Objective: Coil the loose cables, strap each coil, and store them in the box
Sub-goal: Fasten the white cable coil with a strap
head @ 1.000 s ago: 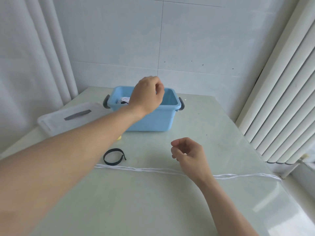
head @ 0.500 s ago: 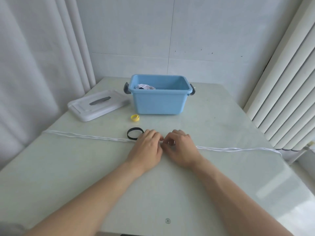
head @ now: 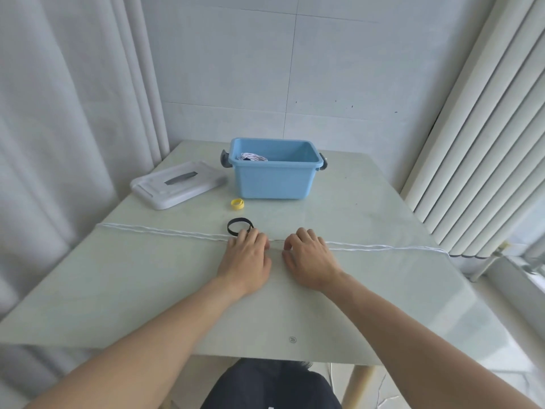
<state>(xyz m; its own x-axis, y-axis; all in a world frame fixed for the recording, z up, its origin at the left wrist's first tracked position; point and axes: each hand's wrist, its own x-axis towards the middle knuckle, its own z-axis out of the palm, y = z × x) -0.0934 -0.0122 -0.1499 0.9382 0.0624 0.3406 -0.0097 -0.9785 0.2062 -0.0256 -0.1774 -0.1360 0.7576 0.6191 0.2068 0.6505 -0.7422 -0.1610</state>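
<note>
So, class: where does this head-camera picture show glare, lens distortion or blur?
Head view: glare whitens the table at its near right corner by the bright window; wide-angle bending curves the blinds and curtain; the hands and white cable stay sharp.

Open tabletop (head: 147, 290) in front of both hands, nothing lying there. A white cable (head: 165, 231) stretches right across from edge to edge, barring the way forward. Just beyond it sits a black strap loop (head: 239, 226), then a yellow strap roll (head: 237, 203). Blue box (head: 272, 178) stands centre-back, its top open, lid (head: 177, 184) flat to its left. Clear surface right of the box.
</note>
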